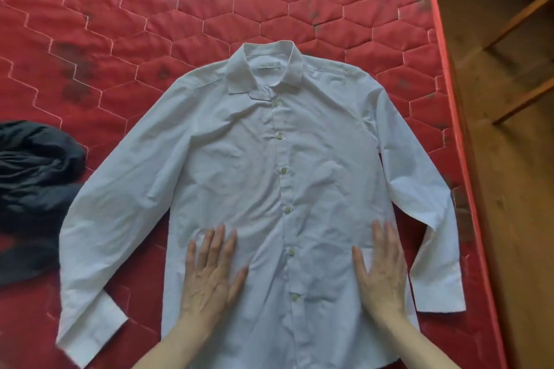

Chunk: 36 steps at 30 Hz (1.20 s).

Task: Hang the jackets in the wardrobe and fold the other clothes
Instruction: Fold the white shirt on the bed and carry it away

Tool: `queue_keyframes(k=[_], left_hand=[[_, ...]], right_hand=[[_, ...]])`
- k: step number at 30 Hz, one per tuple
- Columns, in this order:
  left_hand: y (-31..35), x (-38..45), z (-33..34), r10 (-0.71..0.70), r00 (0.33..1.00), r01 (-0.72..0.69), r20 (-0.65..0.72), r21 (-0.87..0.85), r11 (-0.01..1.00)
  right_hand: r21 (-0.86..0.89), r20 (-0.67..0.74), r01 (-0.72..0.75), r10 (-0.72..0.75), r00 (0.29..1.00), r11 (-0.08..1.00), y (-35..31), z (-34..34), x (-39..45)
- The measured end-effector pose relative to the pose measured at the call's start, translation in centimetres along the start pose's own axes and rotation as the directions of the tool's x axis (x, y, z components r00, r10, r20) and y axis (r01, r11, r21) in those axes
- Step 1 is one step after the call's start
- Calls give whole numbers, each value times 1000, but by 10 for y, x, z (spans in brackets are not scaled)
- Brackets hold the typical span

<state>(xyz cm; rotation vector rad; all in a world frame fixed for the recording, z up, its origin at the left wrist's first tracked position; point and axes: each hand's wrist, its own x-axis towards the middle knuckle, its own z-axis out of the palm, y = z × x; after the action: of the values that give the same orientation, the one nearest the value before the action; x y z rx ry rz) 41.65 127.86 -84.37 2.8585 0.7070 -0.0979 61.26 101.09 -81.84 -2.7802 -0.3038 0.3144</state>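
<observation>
On the red quilted mattress (150,3), a white long-sleeved button-up shirt (239,159) is lying face up, buttoned, collar pointing away from me and sleeves angling outward and down on both sides. I am pressing both hands flat on its lower front panel: the left hand (211,275) is resting left of the button placket, the right hand (379,266) right of it, fingers straight and spread, gripping nothing. I judge this placement to be serving a smoothing step: palms on either side of the placket are flattening the creased fabric and keeping the garment square before any fold is made. The sleeves are lying spread clear of the body, which I judge is leaving them ready to be folded inward.

A dark grey crumpled garment (33,189) is lying at the left edge of the mattress, just beside the shirt's left sleeve; the frame is cutting it off, so I cannot tell whether it is a jacket or another item. The shirt's hem is running out of view at the bottom edge. The collar label is too small to read. Wooden furniture (509,24) beside the bed is only partly showing, and no wardrobe is identifiable.
</observation>
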Motion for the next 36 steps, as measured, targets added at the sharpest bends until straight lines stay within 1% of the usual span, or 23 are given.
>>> queue_keyframes(k=[1, 2, 3, 4, 6, 7, 8, 9, 11, 13, 15, 16, 17, 18, 19, 22, 24, 25, 28, 30, 33, 34, 36], left_hand=[[0, -16, -4, -174, 985, 174, 4, -24, 985], [3, -29, -9, -369, 929, 368, 12, -81, 926], [5, -40, -14, -548, 836, 546, 32, -166, 821], [8, -48, -20, -684, 726, 676, 70, -253, 692], [8, -59, -30, -813, 550, 810, 189, -356, 465], [6, -64, -33, -834, 491, 843, 250, -375, 384], [3, -68, -35, -836, 457, 863, 303, -376, 336], [1, -72, -37, -819, 456, 869, 348, -372, 326], [-4, -78, -40, -738, 526, 832, 423, -436, 343], [-12, -83, -43, -657, 578, 791, 484, -529, 307], [-19, -92, -45, -611, 590, 785, 527, -550, 284], [-24, -99, -46, -600, 599, 790, 531, -515, 333], [-28, -106, -47, -595, 605, 795, 528, -438, 420], [-32, -114, -49, -593, 605, 793, 531, -344, 502], [-35, -121, -51, -596, 597, 790, 537, -268, 551], [-37, -132, -58, -585, 584, 779, 563, -184, 600], [-32, -131, -61, -609, 601, 742, 517, -78, 666], [-30, -129, -62, -629, 607, 737, 486, -49, 674], [-27, -119, -60, -664, 595, 774, 453, -99, 626], [-25, -111, -58, -678, 579, 798, 454, -143, 586], [-21, -101, -59, -702, 559, 819, 440, -161, 551], [-20, -99, -60, -723, 545, 833, 424, -174, 526], [-23, -93, -62, -786, 492, 871, 375, -212, 444]], right_hand=[[41, -7, -101, 101, 995, 994, 3, -3, -13], [73, -2, -210, 210, 978, 975, 5, -7, -23], [87, 11, -304, 304, 953, 949, 7, -11, -32], [81, 27, -373, 372, 928, 924, 8, -15, -38], [55, 86, -456, 451, 889, 888, 17, -21, -45], [65, 135, -483, 472, 871, 873, 23, -24, -46], [107, 195, -501, 476, 858, 859, 29, -28, -44], [178, 260, -501, 451, 854, 847, 33, -33, -43], [352, 360, -475, 352, 864, 807, 43, -41, -41], [442, 410, -464, 287, 865, 768, 50, -49, -43], [377, 406, -437, 279, 870, 816, 61, -51, -51], [310, 388, -416, 285, 876, 855, 67, -51, -57], [234, 374, -404, 301, 877, 885, 72, -51, -63], [170, 368, -402, 320, 873, 900, 76, -53, -68], [126, 366, -402, 334, 869, 907, 77, -54, -72], [60, 349, -420, 375, 859, 906, 70, -59, -76], [51, 314, -433, 397, 863, 900, 65, -61, -72], [52, 290, -441, 409, 865, 896, 63, -62, -69], [144, 227, -488, 452, 863, 861, 59, -63, -59], [186, 222, -493, 453, 864, 850, 58, -62, -51], [80, 188, -490, 470, 862, 868, 52, -66, -48], [34, 146, -467, 458, 877, 884, 50, -67, -49], [-25, 28, -342, 342, 939, 939, 45, -64, -53]])
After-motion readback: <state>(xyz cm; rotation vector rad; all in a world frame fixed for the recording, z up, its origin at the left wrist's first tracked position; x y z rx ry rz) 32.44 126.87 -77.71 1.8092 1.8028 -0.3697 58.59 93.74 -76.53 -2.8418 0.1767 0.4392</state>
